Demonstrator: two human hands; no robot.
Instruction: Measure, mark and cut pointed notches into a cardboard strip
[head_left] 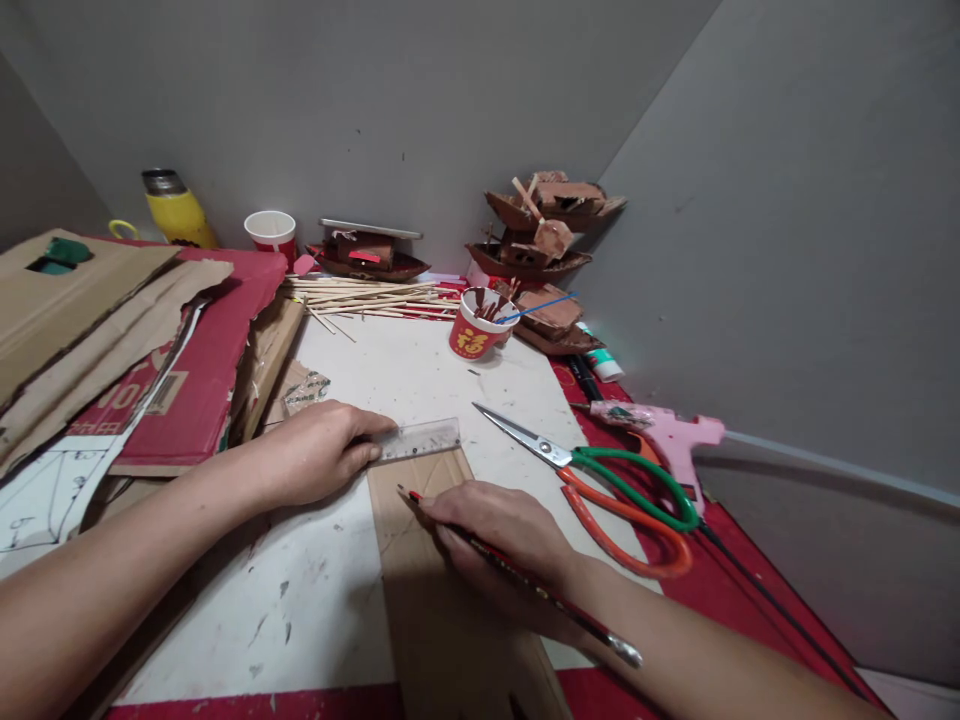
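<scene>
Marking-out seems underway: the left hand pinches a clear ruler over the cardboard strip, the right hand grips a pencil, and drawing would need steady alignment.

Ruler's left end hidden under left hand; graduations too small to read. Right hand covers part of pencil and cardboard strip; strip runs off bottom edge. Glue stick cut by right edge, both forearms cropped.
</scene>
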